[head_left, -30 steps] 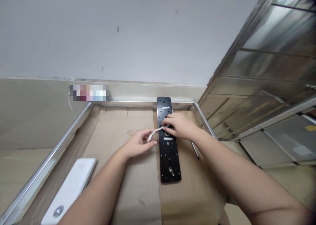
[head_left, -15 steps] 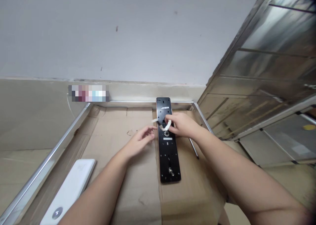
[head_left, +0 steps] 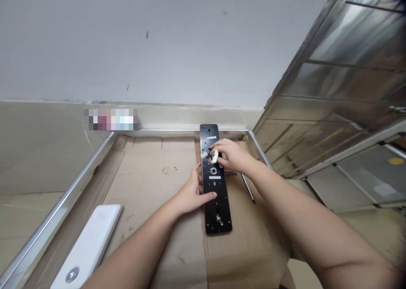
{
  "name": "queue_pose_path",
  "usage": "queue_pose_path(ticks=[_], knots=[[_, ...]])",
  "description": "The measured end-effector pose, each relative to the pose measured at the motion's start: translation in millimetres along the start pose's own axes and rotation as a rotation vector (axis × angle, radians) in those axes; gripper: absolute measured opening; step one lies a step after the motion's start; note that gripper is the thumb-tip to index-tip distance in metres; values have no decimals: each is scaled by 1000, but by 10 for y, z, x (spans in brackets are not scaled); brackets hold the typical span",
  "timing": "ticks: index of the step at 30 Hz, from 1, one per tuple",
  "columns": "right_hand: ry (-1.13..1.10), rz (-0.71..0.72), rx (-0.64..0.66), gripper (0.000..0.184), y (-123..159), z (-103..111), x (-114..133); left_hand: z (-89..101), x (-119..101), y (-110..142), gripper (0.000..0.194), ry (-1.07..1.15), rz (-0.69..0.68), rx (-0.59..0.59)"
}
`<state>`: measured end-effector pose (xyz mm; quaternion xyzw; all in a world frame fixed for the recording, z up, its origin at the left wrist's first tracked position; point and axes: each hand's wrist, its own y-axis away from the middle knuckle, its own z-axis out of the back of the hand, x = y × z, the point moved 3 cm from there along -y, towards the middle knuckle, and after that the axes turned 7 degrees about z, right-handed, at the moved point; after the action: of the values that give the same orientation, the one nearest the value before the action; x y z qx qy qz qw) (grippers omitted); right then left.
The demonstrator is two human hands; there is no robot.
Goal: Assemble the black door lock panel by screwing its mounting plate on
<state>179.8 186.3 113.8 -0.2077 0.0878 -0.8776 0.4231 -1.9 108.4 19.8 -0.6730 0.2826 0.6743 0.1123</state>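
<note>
A long black door-lock panel (head_left: pixel 218 202) lies on the cardboard, its face with screw holes, small labels and a metal spindle near the bottom turned up. My left hand (head_left: pixel 193 192) is closed around its left edge, thumb on the face and fingers reaching underneath. At the upper half of the panel my right hand (head_left: pixel 233 154) is closed in a pinch, by a looped white cable (head_left: pixel 215 156) that comes out near the panel's middle. Its tip is smeared by motion. The right fingertips are partly hidden behind the loop.
Cardboard (head_left: pixel 149 175) covers the table inside a raised metal rim (head_left: pixel 177 132). A white cover-like piece (head_left: pixel 90 242) lies at the left, and a thin dark rod (head_left: pixel 249 189) right of the panel. A pixelated item (head_left: pixel 111 119) is by the wall. Metal doors (head_left: pixel 317 99) stand at right.
My left hand has moved from beside the panel onto its edge, with the thumb now on the face. My right hand has shifted slightly up with the white cable.
</note>
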Motion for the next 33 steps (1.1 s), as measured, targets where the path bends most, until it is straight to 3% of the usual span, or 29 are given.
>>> queue_pose_path(ticks=[3,11,18,22,25,28,33], knots=[[6,24,-36,12,-8,-34,-24,-101,0,7,117,98,-38,52],[-79,65,-80,28,20,-41,-12,-83,18,23,126,-21,-76,-26],[-48,156,-240,29,25,8,31,-61,8,6,110,-172,-158,-190],[-23,223,-321,29,41,87,99,-11,-89,33,102,-371,-197,-375],[-30,229,-379,29,42,168,172,3,-213,92,71,-504,-279,-461],[-29,235,-433,29,38,226,255,-22,-304,138,34,-456,-350,-377],[-26,258,-477,31,59,264,359,-40,-233,122,34,-143,-189,-229]])
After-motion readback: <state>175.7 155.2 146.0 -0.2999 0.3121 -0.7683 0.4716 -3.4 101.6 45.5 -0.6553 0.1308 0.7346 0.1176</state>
